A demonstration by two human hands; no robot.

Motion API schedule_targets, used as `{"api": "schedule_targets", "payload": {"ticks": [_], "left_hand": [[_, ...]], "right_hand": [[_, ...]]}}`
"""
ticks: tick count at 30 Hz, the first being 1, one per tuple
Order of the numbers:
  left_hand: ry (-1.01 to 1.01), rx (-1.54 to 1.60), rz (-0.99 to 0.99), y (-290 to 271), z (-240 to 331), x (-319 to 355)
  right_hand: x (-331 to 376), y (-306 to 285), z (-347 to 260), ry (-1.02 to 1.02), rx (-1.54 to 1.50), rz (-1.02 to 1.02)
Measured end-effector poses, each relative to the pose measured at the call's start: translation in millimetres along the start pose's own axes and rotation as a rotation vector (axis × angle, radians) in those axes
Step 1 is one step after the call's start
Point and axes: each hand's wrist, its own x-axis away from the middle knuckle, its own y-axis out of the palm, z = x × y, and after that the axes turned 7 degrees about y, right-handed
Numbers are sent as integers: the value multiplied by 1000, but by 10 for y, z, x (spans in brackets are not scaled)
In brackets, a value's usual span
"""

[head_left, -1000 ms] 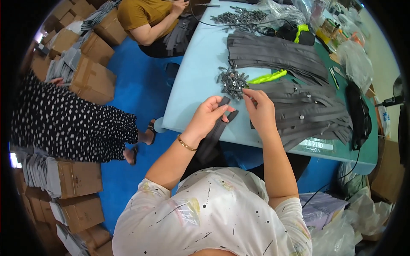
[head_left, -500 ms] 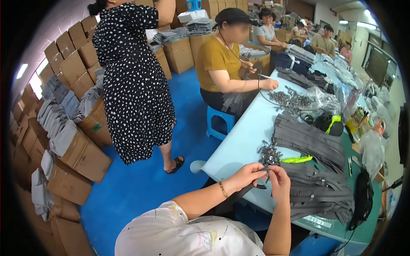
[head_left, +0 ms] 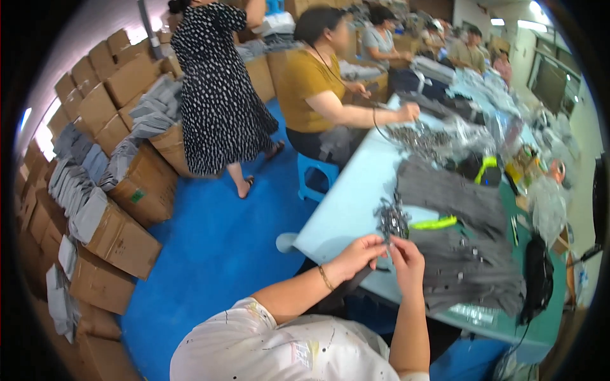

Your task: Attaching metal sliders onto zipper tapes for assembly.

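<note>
Both my hands are pinched close together over the near left edge of the light blue table (head_left: 337, 219). My left hand (head_left: 357, 255) grips a dark grey strip (head_left: 361, 277), which looks like zipper tape and hangs down toward my lap. Beside it, my right hand (head_left: 407, 259) has thumb and fingers pressed together at the strip's end; any small piece between them is too hidden to name. Just beyond my fingertips lies a heap of small dark metal pieces (head_left: 392, 219), resembling zipper sliders. Grey strips (head_left: 470, 270) are spread in a layer right of my right hand.
A neon yellow-green strip (head_left: 434, 223) lies past the heap, near more grey strips (head_left: 448, 193). A black pouch (head_left: 539, 279) rests at the right edge. A co-worker in mustard (head_left: 318, 76) sits on a blue stool (head_left: 316, 178). Cartons (head_left: 121, 244) line the left; a person in a dotted dress (head_left: 219, 95) stands there.
The person in the dotted dress has stepped farther off. The seated co-worker's head has turned away. My view has shifted slightly; my hands stay pinched together at the strip.
</note>
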Motion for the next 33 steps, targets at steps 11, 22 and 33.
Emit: {"api": "schedule_targets", "payload": {"ticks": [11, 22, 33], "left_hand": [[-3, 33, 25, 18, 226, 55], [30, -61, 39, 19, 208, 109], [144, -64, 112, 27, 118, 91]], "right_hand": [[-29, 24, -23, 244, -484, -65], [9, 30, -12, 235, -491, -98], [-21, 49, -25, 153, -326, -123]]}}
